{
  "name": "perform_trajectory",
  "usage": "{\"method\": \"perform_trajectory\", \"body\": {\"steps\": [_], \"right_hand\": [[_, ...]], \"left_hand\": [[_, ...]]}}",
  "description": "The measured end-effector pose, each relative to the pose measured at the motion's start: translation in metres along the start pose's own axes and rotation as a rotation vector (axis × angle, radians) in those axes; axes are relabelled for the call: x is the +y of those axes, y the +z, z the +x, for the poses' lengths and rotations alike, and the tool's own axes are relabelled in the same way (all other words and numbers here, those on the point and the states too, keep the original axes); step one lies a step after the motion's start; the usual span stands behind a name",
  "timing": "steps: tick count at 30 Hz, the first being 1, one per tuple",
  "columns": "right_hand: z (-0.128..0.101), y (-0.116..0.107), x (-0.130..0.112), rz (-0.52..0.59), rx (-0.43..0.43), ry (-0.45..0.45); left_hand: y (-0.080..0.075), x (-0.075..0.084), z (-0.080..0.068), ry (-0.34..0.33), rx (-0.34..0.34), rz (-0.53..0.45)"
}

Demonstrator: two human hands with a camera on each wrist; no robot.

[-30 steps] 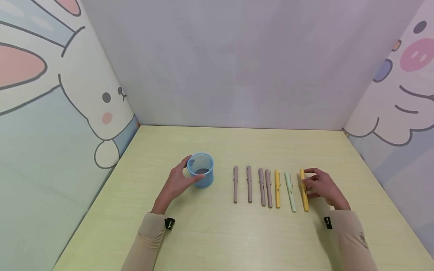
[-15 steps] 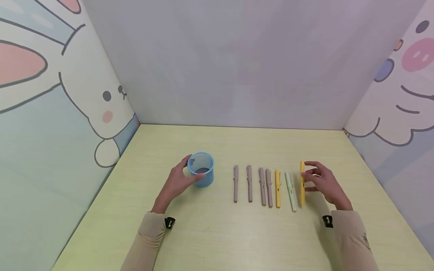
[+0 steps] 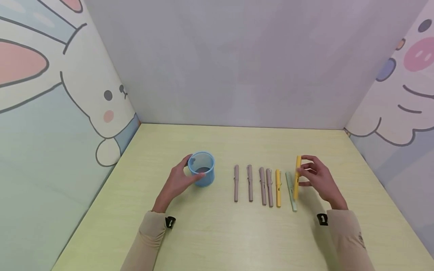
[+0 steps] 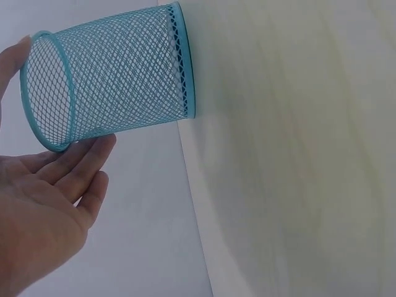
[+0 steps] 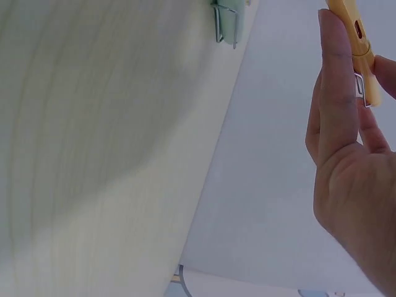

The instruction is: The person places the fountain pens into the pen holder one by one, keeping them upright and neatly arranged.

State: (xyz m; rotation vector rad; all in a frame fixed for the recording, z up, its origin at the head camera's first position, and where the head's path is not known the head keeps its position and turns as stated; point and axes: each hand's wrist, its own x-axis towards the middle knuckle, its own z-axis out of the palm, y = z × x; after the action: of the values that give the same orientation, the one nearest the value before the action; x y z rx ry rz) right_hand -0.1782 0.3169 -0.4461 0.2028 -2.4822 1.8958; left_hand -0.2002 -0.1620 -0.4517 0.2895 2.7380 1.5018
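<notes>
The right hand pinched the yellow pen between thumb and fingertips, lifted clear of the table and tilted just above the mint pen lying below the fingers. A firm pinch near the pen's middle seemed wise, carried high enough to pass over the row without brushing it. Left of those fingers lay a second yellow pen and four taupe pens, side by side, the likeliest things to be knocked. Farther left, the left hand cupped the blue mesh cup, thumb and loosely curved fingers touching its wall and steadying it upright. Cartoon-painted walls stood beyond.
</notes>
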Motion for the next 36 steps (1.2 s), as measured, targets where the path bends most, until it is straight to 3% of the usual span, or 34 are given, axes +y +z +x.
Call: {"method": "perform_trajectory", "body": {"steps": [20, 36], "right_hand": [[0.012, 0.029, -0.018, 0.13, -0.034, -0.206], [0.027, 0.068, -0.027, 0.241, -0.034, -0.258]], "left_hand": [[0.001, 0.001, -0.002, -0.004, 0.009, -0.002], [0.001, 0.0, -0.002, -0.008, 0.009, 0.003]]}}
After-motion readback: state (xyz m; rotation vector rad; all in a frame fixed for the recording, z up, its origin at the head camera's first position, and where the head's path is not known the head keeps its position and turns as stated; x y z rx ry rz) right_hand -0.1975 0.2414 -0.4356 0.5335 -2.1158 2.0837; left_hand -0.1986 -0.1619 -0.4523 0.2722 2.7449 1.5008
